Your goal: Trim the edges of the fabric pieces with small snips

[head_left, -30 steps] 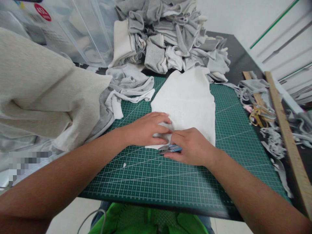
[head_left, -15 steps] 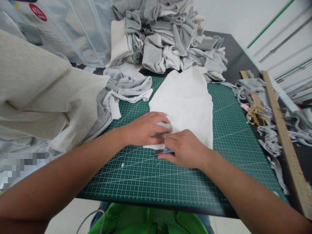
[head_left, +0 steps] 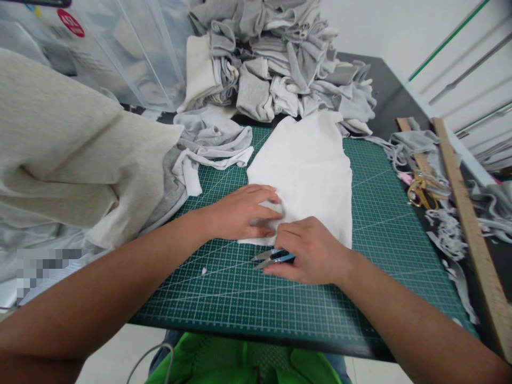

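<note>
One green cutting mat (head_left: 372, 224) printed with a white grid covers the middle of the dark surface (head_left: 390, 93). On the mat lies one piece of white cloth (head_left: 308, 170), flat, its far edge reaching toward the heap behind the mat.

The left hand (head_left: 244, 212) lies palm down, fingers spread flat, pressing the near left corner of the white cloth against the mat. The right hand (head_left: 310, 250) sits just beside it on the near edge of the cloth, curled around one pair of small blue-handled snips (head_left: 272, 257). The two metal blades stick out toward the left hand, slightly parted, just above the mat and just off the near edge of the cloth.

Behind the mat stands one large heap of grey and white cloth pieces (head_left: 280, 58), too many to count. At the mat's far left corner lies a bundle of grey and white strips (head_left: 212, 144), and left of the mat one big fold of beige cloth (head_left: 72, 160).

Right of the mat lie two wooden rulers (head_left: 468, 213), one pair of gold-handled scissors (head_left: 420, 189) and a scatter of loose scraps (head_left: 448, 234). Behind the beige cloth stands a clear plastic bin (head_left: 120, 53) with one round red sticker (head_left: 71, 22); its white writing is too blurred to read.
</note>
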`<move>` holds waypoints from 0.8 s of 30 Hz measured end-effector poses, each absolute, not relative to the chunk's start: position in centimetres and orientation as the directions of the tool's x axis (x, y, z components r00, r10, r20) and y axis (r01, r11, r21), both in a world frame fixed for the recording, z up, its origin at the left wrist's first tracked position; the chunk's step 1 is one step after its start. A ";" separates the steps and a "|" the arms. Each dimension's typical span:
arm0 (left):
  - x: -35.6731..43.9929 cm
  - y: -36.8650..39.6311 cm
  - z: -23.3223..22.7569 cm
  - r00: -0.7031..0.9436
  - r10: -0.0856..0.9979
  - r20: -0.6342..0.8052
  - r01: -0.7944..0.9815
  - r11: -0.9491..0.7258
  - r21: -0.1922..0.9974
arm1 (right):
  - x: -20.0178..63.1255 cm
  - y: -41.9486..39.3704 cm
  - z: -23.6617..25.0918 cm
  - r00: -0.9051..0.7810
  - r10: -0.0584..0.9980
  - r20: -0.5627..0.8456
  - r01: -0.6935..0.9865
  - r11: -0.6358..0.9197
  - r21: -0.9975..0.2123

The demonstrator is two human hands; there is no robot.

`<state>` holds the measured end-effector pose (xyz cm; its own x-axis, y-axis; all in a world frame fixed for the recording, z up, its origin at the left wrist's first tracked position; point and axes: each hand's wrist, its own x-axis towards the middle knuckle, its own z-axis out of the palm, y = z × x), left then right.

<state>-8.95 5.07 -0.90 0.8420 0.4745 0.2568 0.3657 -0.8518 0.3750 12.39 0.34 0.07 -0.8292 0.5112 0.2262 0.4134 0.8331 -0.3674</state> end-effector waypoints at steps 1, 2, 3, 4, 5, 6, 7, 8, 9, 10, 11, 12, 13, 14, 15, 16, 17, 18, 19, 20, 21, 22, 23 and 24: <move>-9.0 5.1 -0.9 0.842 0.474 0.257 0.365 -0.852 0.375 | 12.4 0.3 0.1 -0.828 0.510 0.231 0.409 0.833 -0.373; -9.0 5.1 -1.0 0.842 0.473 0.258 0.364 -0.853 0.374 | 12.3 0.2 0.2 -0.828 0.508 0.235 0.405 0.833 -0.376; -9.0 5.1 -1.0 0.843 0.472 0.257 0.363 -0.853 0.375 | 12.3 0.2 0.3 -0.829 0.506 0.239 0.400 0.834 -0.379; -9.0 5.1 -1.0 0.844 0.470 0.257 0.361 -0.854 0.375 | 12.2 0.0 0.4 -0.830 0.502 0.245 0.394 0.837 -0.381; -9.0 5.2 -1.0 0.845 0.468 0.260 0.358 -0.854 0.376 | 12.2 -0.1 0.4 -0.830 0.497 0.253 0.385 0.840 -0.383; -9.0 5.2 -1.0 0.844 0.468 0.263 0.356 -0.855 0.376 | 12.1 -0.3 0.5 -0.831 0.490 0.263 0.376 0.844 -0.383; -9.0 5.2 -1.1 0.843 0.469 0.265 0.357 -0.854 0.378 | 12.0 -0.5 0.6 -0.831 0.484 0.274 0.367 0.848 -0.383; -9.0 5.2 -1.1 0.842 0.472 0.263 0.359 -0.853 0.379 | 11.9 -0.8 0.6 -0.831 0.477 0.285 0.357 0.852 -0.383; -9.0 5.2 -1.1 0.841 0.475 0.261 0.362 -0.851 0.381 | 11.8 -1.0 0.7 -0.832 0.471 0.294 0.349 0.856 -0.381; -9.0 5.2 -1.1 0.840 0.478 0.258 0.366 -0.849 0.382 | 11.7 -1.2 0.7 -0.834 0.464 0.299 0.343 0.860 -0.378; -9.0 5.1 -1.0 0.839 0.480 0.255 0.369 -0.847 0.382 | 11.6 -1.3 0.7 -0.835 0.459 0.304 0.338 0.863 -0.375; -9.0 5.1 -1.0 0.839 0.481 0.254 0.369 -0.846 0.384 | 11.6 -1.5 0.7 -0.835 0.456 0.308 0.336 0.866 -0.372; -9.0 5.1 -1.0 0.838 0.482 0.255 0.369 -0.846 0.385 | 11.5 -1.5 0.8 -0.834 0.455 0.313 0.334 0.867 -0.370; -9.0 5.1 -1.0 0.837 0.482 0.260 0.366 -0.846 0.387 | 11.5 -1.6 0.8 -0.831 0.456 0.319 0.334 0.867 -0.369; -9.0 5.1 -1.0 0.836 0.482 0.263 0.364 -0.846 0.390 | 11.5 -1.5 0.8 -0.826 0.458 0.328 0.335 0.867 -0.368; -9.0 5.1 -1.0 0.835 0.482 0.266 0.363 -0.845 0.392 | 11.6 -1.5 0.8 -0.821 0.462 0.336 0.337 0.867 -0.368; -9.0 5.1 -1.0 0.835 0.482 0.266 0.362 -0.845 0.394 | 11.6 -1.4 0.8 -0.816 0.466 0.341 0.341 0.866 -0.366; -9.0 5.1 -1.0 0.836 0.482 0.263 0.363 -0.844 0.395 | 11.6 -1.3 0.8 -0.812 0.471 0.344 0.350 0.865 -0.359; -9.0 5.1 -1.0 0.836 0.483 0.261 0.364 -0.843 0.395 | 11.7 -1.2 0.7 -0.808 0.479 0.343 0.363 0.864 -0.349; -9.0 5.1 -0.9 0.836 0.484 0.258 0.365 -0.843 0.396 | 11.7 -1.1 0.6 -0.805 0.488 0.337 0.382 0.861 -0.336; -9.0 5.1 -0.9 0.836 0.486 0.256 0.367 -0.841 0.397 | 11.8 -0.9 0.6 -0.801 0.500 0.328 0.403 0.857 -0.322; -8.9 5.1 -0.9 0.835 0.488 0.255 0.369 -0.840 0.399 | 11.9 -0.8 0.5 -0.796 0.515 0.317 0.427 0.850 -0.309; -8.9 5.1 -0.8 0.835 0.488 0.255 0.368 -0.839 0.401 | 12.0 -0.6 0.3 -0.790 0.532 0.303 0.451 0.841 -0.300; -8.9 5.1 -0.8 0.835 0.487 0.257 0.366 -0.839 0.402 | 12.1 -0.4 0.2 -0.783 0.551 0.288 0.474 0.829 -0.297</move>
